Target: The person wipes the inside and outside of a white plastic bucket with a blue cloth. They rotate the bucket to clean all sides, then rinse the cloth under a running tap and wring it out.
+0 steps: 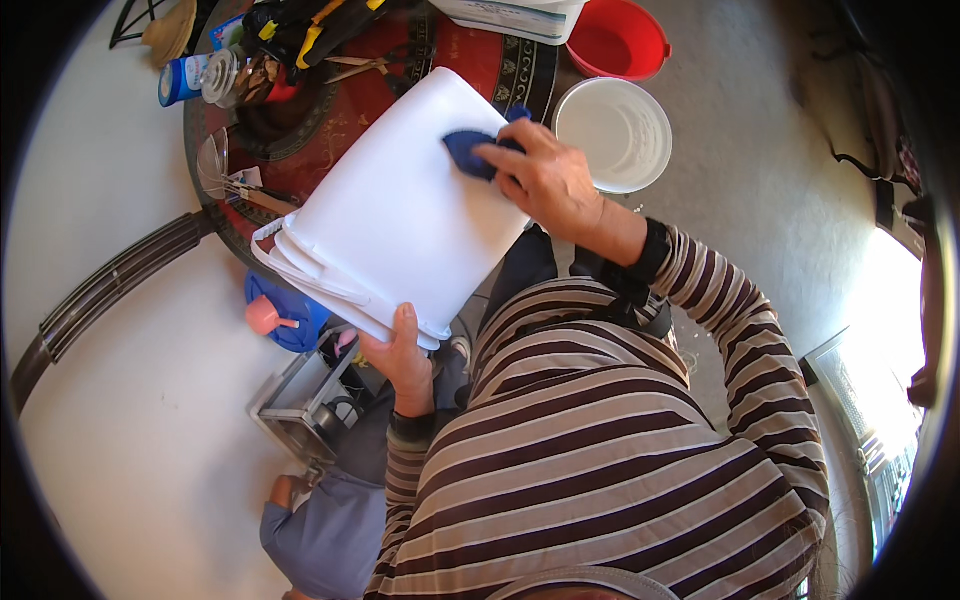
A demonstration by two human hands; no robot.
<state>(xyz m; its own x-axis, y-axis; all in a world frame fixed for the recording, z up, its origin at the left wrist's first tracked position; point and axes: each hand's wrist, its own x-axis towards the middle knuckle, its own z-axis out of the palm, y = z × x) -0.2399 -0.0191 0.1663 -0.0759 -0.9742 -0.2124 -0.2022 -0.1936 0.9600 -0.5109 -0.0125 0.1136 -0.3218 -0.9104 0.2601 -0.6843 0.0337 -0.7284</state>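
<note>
A white plastic bucket [405,195] lies tilted on its side over the near edge of the round table, its rim and handle towards the lower left. With thumb on the outside, my left hand [401,356] grips it by the rim. My right hand [555,176] holds a blue brush [471,152] against the bucket's outer wall, near its base. The bristles are mostly hidden. Beyond my right hand stands another white bucket [613,135], its mouth facing up, and beside that is a red bucket [619,39].
Scissors [367,66], a glass jar [255,77], a blue-lidded container [180,79] and a whisk [259,196] lie on the red patterned table [345,112]. A pink scoop [264,315] rests on a blue lid below. Another person [330,525] is at the lower left, near a metal-framed stand [289,412].
</note>
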